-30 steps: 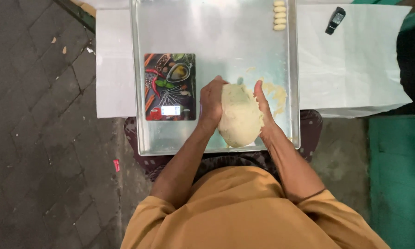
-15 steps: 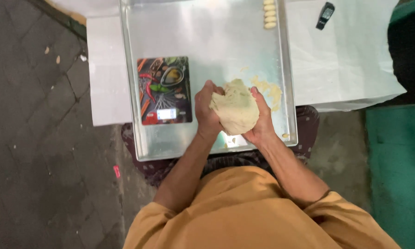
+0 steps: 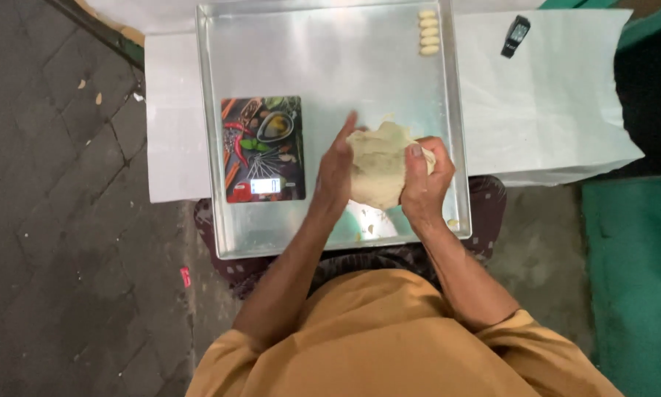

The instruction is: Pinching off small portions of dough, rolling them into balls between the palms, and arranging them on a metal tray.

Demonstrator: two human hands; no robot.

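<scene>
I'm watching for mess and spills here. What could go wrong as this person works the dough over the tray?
The dough lump is held between the left hand and right hand near the tray's right rim, so bits might drop off the tray. The kitchen scale sits close to the left hand and could get smeared or bumped.

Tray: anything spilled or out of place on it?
Nothing spilled. A few dough scraps lie on the tray near its front edge. Both hands hold the dough; the scale sits square.
</scene>
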